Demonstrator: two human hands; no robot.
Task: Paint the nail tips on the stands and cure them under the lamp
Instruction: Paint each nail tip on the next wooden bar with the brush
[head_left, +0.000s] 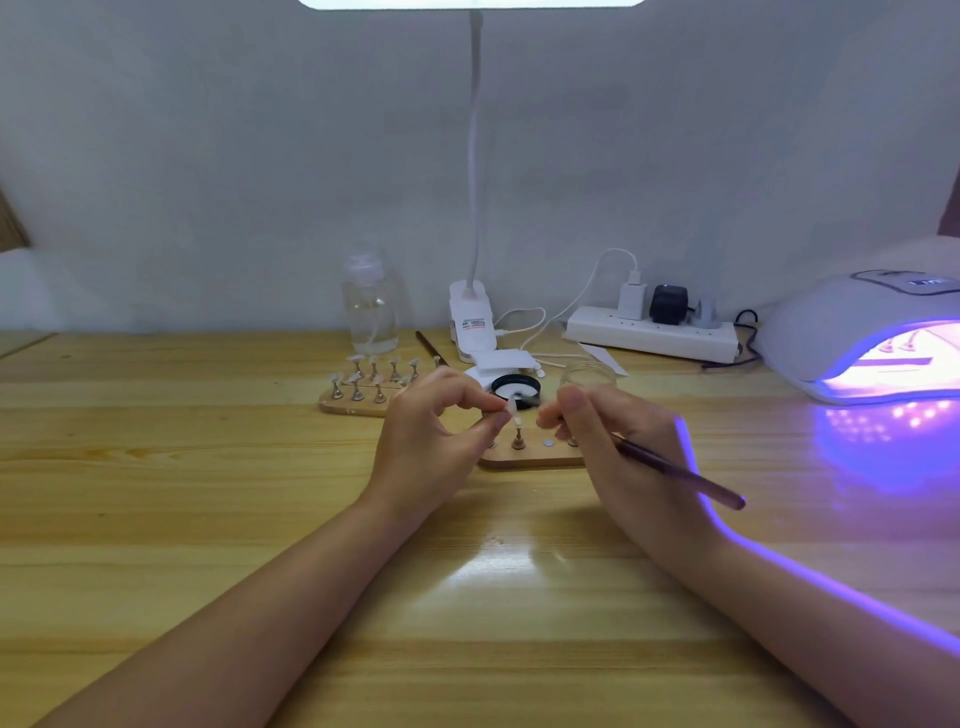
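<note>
From the head view, a pale nail tip (511, 404) is pinched between thumb and forefinger of the left hand (434, 434), just above a small metal stand (518, 438) on the wooden base (535, 456) between the two hands. A dark-handled brush (680, 475) is gripped by the right hand (610, 434); its bristle end is hidden behind the fingers, so contact with the tip cannot be judged. Beyond the left hand, a second wooden base (345, 404) carrying more tipped stands is seen. Well to the right of the right hand, the curing lamp (852, 332) glows violet.
</note>
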